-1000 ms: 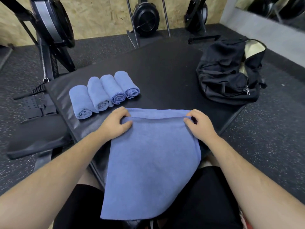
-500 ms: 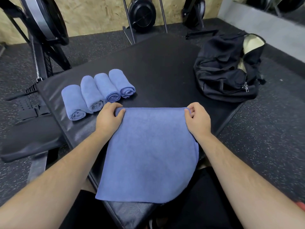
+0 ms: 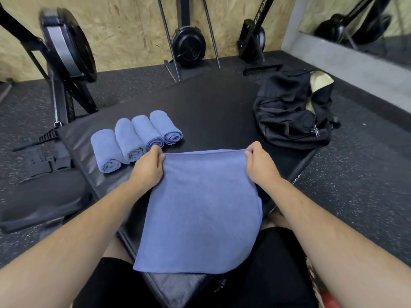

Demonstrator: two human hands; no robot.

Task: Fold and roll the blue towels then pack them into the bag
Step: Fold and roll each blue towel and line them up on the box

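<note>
Left hand and right hand each pinched far corner of flat blue terry towel spread on black padded platform; near hem lay close to platform's near corner. Four rolled blue towels just left of it. Black fabric duffel bag at right edge, bare pad between. White lettering on black machine frame was unreadable.

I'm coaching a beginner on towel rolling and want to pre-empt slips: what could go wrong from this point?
1. The flat towel seems to overhang the black pad at its near right side; rolling may drag it crooked or off.
2. The left hand, pinching a far corner, sits close to the rolled towels and could nudge one loose.
3. The right hand pinches the other corner; an uneven pull would skew the roll.
</note>
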